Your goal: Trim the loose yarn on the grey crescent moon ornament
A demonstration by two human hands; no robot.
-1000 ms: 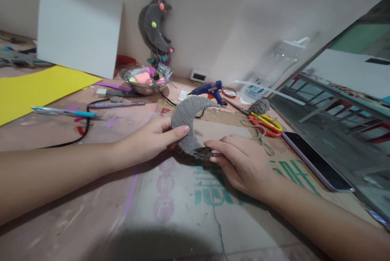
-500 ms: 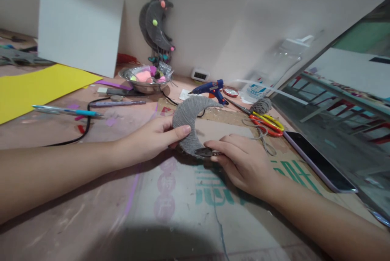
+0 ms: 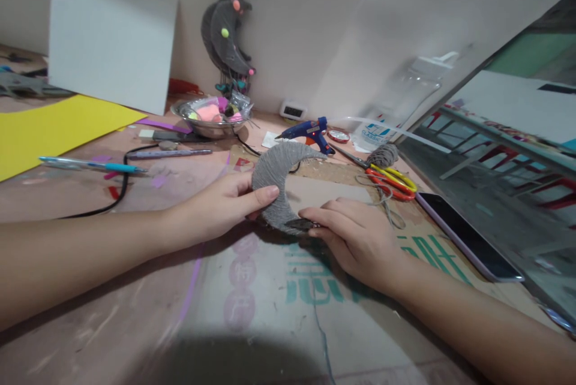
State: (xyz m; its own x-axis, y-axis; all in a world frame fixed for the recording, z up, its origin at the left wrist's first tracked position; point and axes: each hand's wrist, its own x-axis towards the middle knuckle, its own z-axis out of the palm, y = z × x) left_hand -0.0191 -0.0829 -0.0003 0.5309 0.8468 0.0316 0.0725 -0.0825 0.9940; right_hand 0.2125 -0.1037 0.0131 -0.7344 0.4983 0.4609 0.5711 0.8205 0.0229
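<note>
A crescent moon (image 3: 274,172) wrapped in grey yarn is held above the cardboard, its upper horn pointing right. My left hand (image 3: 240,196) grips its outer left side, thumb on the front and the other fingers mostly hidden behind. At the lower horn, my right hand (image 3: 348,235) pinches the dark tip (image 3: 299,224) between thumb and index finger. Whether that tip is bare or wrapped I cannot tell. Just behind the crescent lies a blue glue gun (image 3: 310,131). To the right are scissors (image 3: 391,181) with red and yellow handles and a ball of grey yarn (image 3: 384,156).
Flattened cardboard (image 3: 270,325) covers the front. A phone (image 3: 468,235) lies right, near the table's edge. A metal bowl (image 3: 211,127) of pompoms, a blue pen (image 3: 92,164), yellow paper (image 3: 63,130) and a clear jug (image 3: 405,97) stand or lie around. A decorated moon hanging (image 3: 229,34) is on the wall.
The whole view has shifted slightly, so things sit a little further left. Both hands keep their hold on the crescent, with hardly any visible movement.
</note>
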